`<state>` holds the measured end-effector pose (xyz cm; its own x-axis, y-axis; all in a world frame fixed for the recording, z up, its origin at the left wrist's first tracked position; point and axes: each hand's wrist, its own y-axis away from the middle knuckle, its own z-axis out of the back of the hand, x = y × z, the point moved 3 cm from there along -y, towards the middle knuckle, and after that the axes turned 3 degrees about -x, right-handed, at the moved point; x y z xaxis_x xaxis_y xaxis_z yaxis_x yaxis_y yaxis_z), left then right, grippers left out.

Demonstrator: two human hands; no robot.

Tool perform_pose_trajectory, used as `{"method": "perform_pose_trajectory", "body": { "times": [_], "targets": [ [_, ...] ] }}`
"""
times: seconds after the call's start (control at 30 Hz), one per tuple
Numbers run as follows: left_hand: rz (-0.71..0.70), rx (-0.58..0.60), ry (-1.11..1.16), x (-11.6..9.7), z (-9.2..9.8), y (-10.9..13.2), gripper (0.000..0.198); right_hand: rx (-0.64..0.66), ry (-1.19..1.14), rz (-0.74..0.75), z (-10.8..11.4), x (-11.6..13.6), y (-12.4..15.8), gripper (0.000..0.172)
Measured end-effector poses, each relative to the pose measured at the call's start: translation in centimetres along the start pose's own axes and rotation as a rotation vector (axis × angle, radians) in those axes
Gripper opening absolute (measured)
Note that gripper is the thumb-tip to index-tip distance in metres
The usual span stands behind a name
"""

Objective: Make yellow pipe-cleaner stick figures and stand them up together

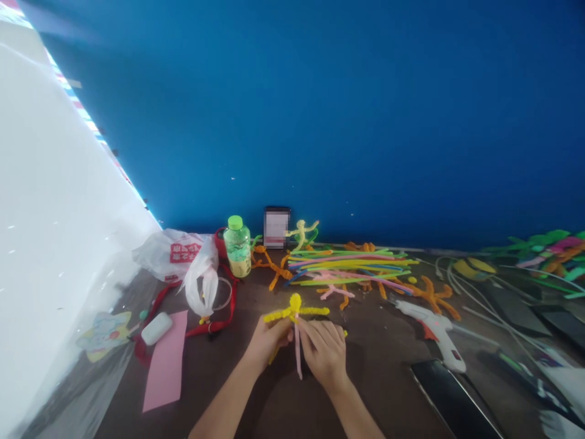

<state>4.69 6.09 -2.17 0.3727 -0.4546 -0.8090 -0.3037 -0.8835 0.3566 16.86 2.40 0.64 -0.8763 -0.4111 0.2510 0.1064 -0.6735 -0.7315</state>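
Note:
A yellow pipe cleaner figure [295, 302] with a round head and outstretched arms is held above the tabletop. My left hand [265, 342] is closed around its body, thumb and fingers just below the arm. From the figure's chest a pink pipe cleaner [298, 355] hangs down between my hands. My right hand [327, 352] pinches this pink strand near its top, against the figure. The fingers partly cover the figure's lower body, and a bit of yellow shows beyond the right knuckles.
Behind lie loose pipe cleaners [351, 265] and orange figures [432, 294]. A hot glue gun [434, 329] and a phone [450, 396] are at right. To the left are a green-capped bottle [237, 247], a plastic bag [201, 268], pink paper [167, 366] and a white case [156, 328].

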Motion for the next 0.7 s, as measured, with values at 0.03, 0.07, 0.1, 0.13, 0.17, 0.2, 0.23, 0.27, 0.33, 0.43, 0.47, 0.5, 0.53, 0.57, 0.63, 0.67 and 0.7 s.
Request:
{"method": "perform_pose_trajectory", "body": {
  "times": [0.03, 0.07, 0.1, 0.13, 0.17, 0.2, 0.23, 0.27, 0.33, 0.43, 0.47, 0.5, 0.53, 0.57, 0.63, 0.67, 0.7],
  "targets": [
    [-0.003, -0.014, -0.015, 0.2, 0.1, -0.1, 0.028, -0.013, -0.004, -0.010, 0.0, 0.0, -0.1, 0.023],
    [-0.019, -0.027, -0.033, 0.3, 0.2, -0.1, 0.028, -0.025, -0.007, -0.016, 0.1, 0.0, -0.1, 0.021],
    [-0.048, -0.029, -0.052, 0.3, 0.2, -0.2, 0.028, -0.035, -0.008, -0.018, 0.1, 0.0, -0.2, 0.019],
    [-0.086, -0.017, -0.071, 0.2, 0.1, -0.2, 0.028, -0.041, -0.006, -0.019, 0.1, 0.1, -0.2, 0.018],
    [-0.133, 0.002, -0.085, 0.0, 0.0, -0.1, 0.028, -0.045, -0.002, -0.021, 0.1, 0.2, -0.3, 0.016],
    [-0.175, 0.025, -0.100, -0.2, -0.2, 0.0, 0.028, -0.048, 0.003, -0.024, 0.1, 0.2, -0.3, 0.015],
    [-0.202, 0.046, -0.116, -0.3, -0.4, 0.1, 0.028, -0.051, 0.010, -0.031, 0.2, 0.3, -0.4, 0.013],
    [-0.209, 0.058, -0.124, -0.4, -0.5, 0.2, 0.028, -0.060, 0.019, -0.040, 0.3, 0.4, -0.4, 0.012],
    [-0.184, 0.073, -0.122, -0.5, -0.8, 0.5, 0.030, -0.077, 0.037, -0.060, 0.4, 0.7, -0.5, 0.010],
    [-0.153, 0.076, -0.141, -0.6, -0.9, 0.7, 0.033, -0.086, 0.048, -0.081, 0.6, 1.0, -0.6, 0.012],
    [-0.173, 0.065, -0.174, -0.7, -0.9, 0.7, 0.032, -0.089, 0.044, -0.087, 0.6, 1.1, -0.6, 0.012],
    [-0.200, 0.050, -0.214, -0.8, -0.8, 0.7, 0.030, -0.091, 0.037, -0.091, 0.6, 1.2, -0.6, 0.011],
    [-0.222, 0.038, -0.249, -1.0, -0.8, 0.7, 0.030, -0.097, 0.030, -0.097, 0.6, 1.2, -0.6, 0.010],
    [-0.239, 0.030, -0.271, -1.1, -0.7, 0.7, 0.029, -0.103, 0.023, -0.105, 0.5, 1.2, -0.6, 0.008],
    [-0.245, 0.030, -0.288, -1.2, -0.7, 0.7, 0.030, -0.115, 0.023, -0.121, 0.4, 1.1, -0.7, 0.005],
    [-0.242, 0.033, -0.290, -1.1, -0.7, 0.7, 0.031, -0.119, 0.031, -0.128, 0.4, 1.0, -0.7, 0.006],
    [-0.240, 0.031, -0.288, -1.1, -0.7, 0.6, 0.032, -0.121, 0.043, -0.130, 0.4, 1.0, -0.7, 0.007]
  ]
}}
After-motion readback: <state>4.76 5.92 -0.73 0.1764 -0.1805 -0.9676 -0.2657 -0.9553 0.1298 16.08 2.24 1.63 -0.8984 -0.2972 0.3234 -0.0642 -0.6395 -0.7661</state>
